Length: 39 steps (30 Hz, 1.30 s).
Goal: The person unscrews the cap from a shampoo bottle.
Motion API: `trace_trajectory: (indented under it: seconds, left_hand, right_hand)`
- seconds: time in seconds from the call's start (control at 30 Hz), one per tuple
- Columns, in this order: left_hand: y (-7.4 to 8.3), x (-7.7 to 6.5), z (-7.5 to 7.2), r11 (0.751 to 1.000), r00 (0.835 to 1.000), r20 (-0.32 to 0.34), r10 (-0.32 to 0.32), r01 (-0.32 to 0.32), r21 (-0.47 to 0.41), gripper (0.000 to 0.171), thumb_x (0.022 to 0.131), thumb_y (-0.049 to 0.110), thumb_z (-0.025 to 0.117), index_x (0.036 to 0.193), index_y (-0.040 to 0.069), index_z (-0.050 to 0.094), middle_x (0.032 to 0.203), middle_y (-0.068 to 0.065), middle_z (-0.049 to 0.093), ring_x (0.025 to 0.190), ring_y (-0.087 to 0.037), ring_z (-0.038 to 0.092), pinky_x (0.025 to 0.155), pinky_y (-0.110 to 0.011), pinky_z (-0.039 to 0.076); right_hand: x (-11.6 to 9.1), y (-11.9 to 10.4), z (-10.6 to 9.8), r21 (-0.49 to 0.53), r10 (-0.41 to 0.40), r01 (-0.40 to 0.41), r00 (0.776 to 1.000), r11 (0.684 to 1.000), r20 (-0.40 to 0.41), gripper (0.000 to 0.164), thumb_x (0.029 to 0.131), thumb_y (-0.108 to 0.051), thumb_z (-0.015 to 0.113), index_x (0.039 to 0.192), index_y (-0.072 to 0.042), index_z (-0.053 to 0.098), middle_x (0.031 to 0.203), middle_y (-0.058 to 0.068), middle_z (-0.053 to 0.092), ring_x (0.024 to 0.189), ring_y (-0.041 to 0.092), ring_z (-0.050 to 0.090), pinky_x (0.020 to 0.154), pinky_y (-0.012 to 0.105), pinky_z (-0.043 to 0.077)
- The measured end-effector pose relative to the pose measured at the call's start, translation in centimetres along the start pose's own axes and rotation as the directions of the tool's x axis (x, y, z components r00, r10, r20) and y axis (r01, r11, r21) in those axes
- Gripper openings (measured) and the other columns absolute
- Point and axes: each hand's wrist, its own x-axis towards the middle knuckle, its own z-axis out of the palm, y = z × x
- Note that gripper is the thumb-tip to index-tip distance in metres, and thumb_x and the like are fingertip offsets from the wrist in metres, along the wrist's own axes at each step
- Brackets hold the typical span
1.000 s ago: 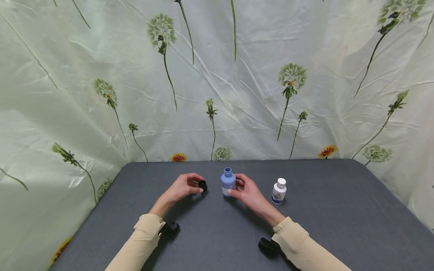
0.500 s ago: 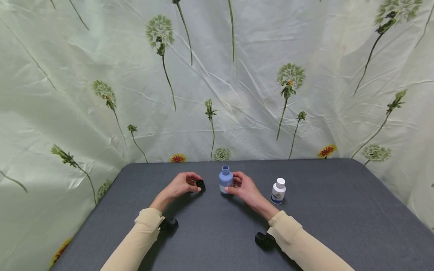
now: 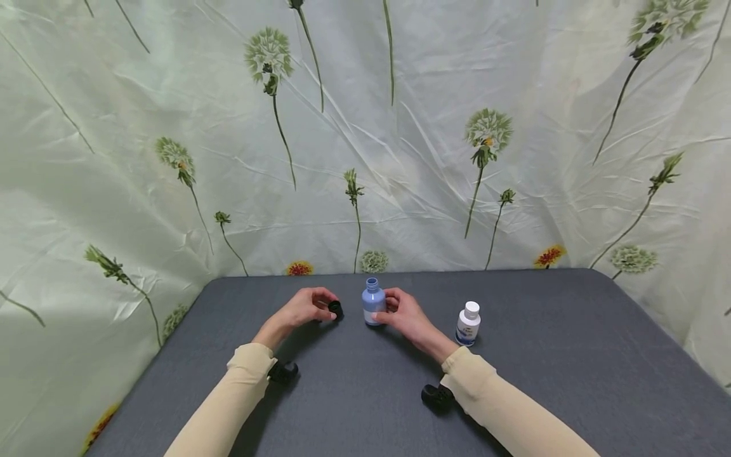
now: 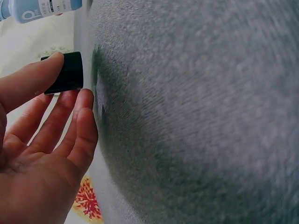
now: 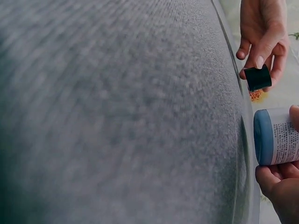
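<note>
My left hand (image 3: 305, 307) pinches a black bottle cap (image 3: 335, 309) between thumb and fingers; the left wrist view has the cap (image 4: 67, 73) close to the table surface. To its right, my right hand (image 3: 407, 317) grips a blue bottle (image 3: 374, 299) by its side, thumb across the pale label. The bottle stands upright with its threaded neck uncovered. Seen from the right wrist, the bottle's blue base (image 5: 264, 137) appears slightly off the table. A gap separates cap and bottle.
A white bottle (image 3: 468, 324) with a white cap stands on the grey table (image 3: 365, 393), right of my right hand. Behind the table hangs a pale cloth (image 3: 422, 190) printed with flowers. Black wrist cameras (image 3: 436, 398) sit below both cuffs.
My right hand and the blue bottle have shifted a little to the left. The left hand with the cap has also drifted slightly left and up in view. Both grips stay the same.
</note>
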Motion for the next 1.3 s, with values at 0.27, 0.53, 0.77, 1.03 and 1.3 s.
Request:
trace_trajectory:
  seconds: [0.27,0.53,0.77,1.03,1.3]
  left_hand:
    - [-0.1,0.1,-0.9,0.999,0.999,-0.001,-0.046,0.046,-0.004,0.034,0.083,0.005,0.075,0.115,-0.001,0.065,0.113,-0.014,0.064,0.084,-0.017,0.060,0.074,-0.034,0.050]
    - [-0.4,0.3,-1.5,0.999,0.999,-0.005,-0.040,0.040,-0.008,0.033,0.082,0.002,0.074,0.113,-0.003,0.065,0.108,-0.014,0.065,0.080,-0.017,0.057,0.070,-0.033,0.048]
    - [-0.7,0.5,-1.8,0.998,0.998,-0.016,-0.065,0.064,-0.020,0.032,0.081,0.003,0.075,0.111,-0.002,0.066,0.103,-0.012,0.067,0.079,-0.017,0.058,0.069,-0.032,0.048]
    - [-1.0,0.6,-2.0,0.999,0.998,-0.027,-0.052,0.052,0.009,0.033,0.080,0.003,0.076,0.111,-0.004,0.066,0.101,-0.013,0.066,0.076,-0.016,0.055,0.066,-0.032,0.046]
    - [-1.2,0.6,-1.8,0.999,0.998,-0.034,-0.048,0.048,0.023,0.032,0.079,0.003,0.077,0.109,-0.004,0.067,0.097,-0.012,0.067,0.075,-0.016,0.055,0.065,-0.031,0.046]
  right_hand:
    - [0.9,-0.5,0.8,-0.040,0.021,-0.021,1.000,0.999,0.005,0.050,0.086,-0.001,0.073,0.131,0.007,0.050,0.126,0.023,0.060,0.118,0.035,0.056,0.094,0.047,0.048]
    - [2.0,-0.2,1.4,-0.075,0.022,-0.021,1.000,0.997,0.018,0.050,0.087,-0.001,0.072,0.130,0.008,0.049,0.127,0.024,0.059,0.120,0.036,0.055,0.096,0.046,0.047]
    - [2.5,0.3,1.6,-0.080,0.012,-0.011,1.000,0.997,0.002,0.049,0.086,0.002,0.072,0.129,0.010,0.049,0.128,0.026,0.059,0.122,0.037,0.054,0.098,0.047,0.045]
    - [2.7,0.4,1.6,-0.080,0.015,-0.013,1.000,0.997,0.019,0.049,0.086,0.004,0.072,0.129,0.008,0.049,0.128,0.025,0.059,0.123,0.036,0.054,0.098,0.046,0.045]
    - [2.9,0.4,1.8,-0.074,0.020,-0.018,0.999,0.997,0.025,0.050,0.085,0.006,0.071,0.128,0.008,0.047,0.128,0.025,0.059,0.124,0.036,0.053,0.102,0.048,0.042]
